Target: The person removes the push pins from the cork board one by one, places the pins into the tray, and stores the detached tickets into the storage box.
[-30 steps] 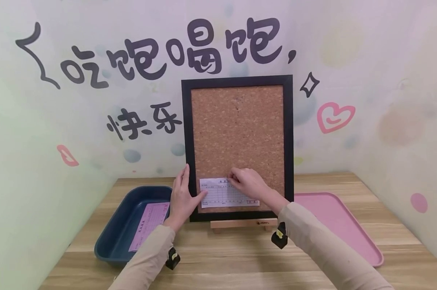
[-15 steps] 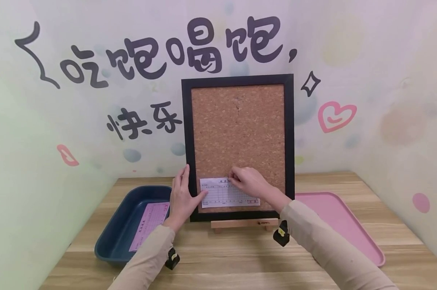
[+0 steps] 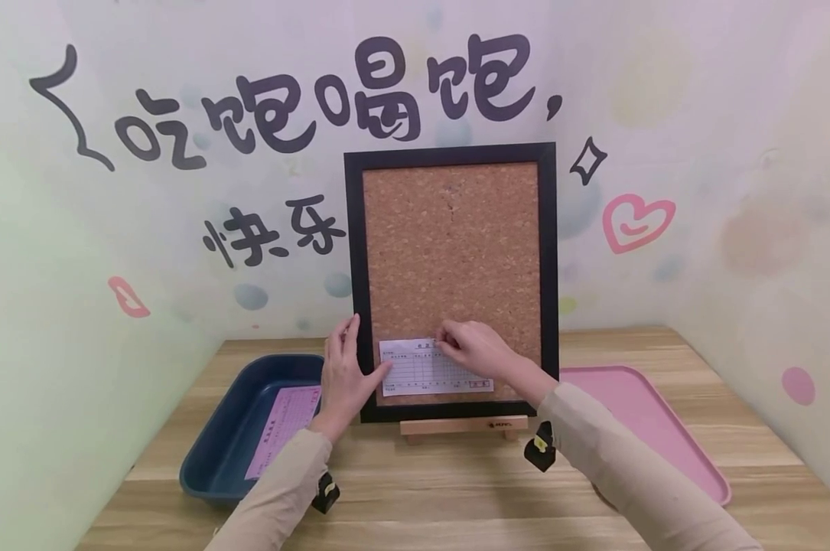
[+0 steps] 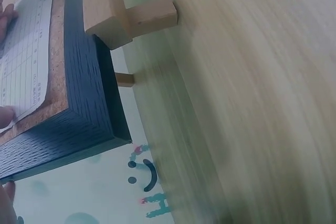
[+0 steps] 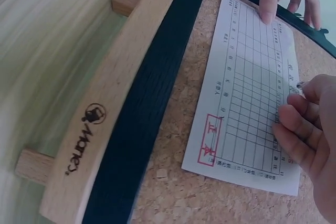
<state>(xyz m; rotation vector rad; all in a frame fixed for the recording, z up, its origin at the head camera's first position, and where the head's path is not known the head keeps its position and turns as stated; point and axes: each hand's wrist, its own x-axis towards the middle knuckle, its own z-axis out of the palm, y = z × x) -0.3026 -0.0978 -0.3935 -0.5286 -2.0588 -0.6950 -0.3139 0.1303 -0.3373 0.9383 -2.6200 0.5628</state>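
A cork board (image 3: pixel 452 252) in a black frame stands upright on a small wooden easel (image 3: pixel 449 426). Low on it lies a white receipt slip (image 3: pixel 404 370) with a printed grid and a red stamp box. My left hand (image 3: pixel 344 379) grips the board's left edge, thumb on the slip's left end and fingers past the frame. At the slip's top edge, the curled fingers of my right hand (image 3: pixel 480 348) pinch a small shiny metal pin (image 5: pixel 301 84), mostly hidden by the fingertips in the right wrist view.
At the left is a dark blue tray (image 3: pixel 211 428) holding a pink printed slip (image 3: pixel 287 421). A flat pink tray (image 3: pixel 635 405) lies at the right, partly behind my right sleeve. Behind the wooden table (image 3: pixel 449 490) rises a wall (image 3: pixel 717 153) with painted lettering.
Both hands keep their places at the slip and the board. The right wrist and forearm shift slightly to the right and down.
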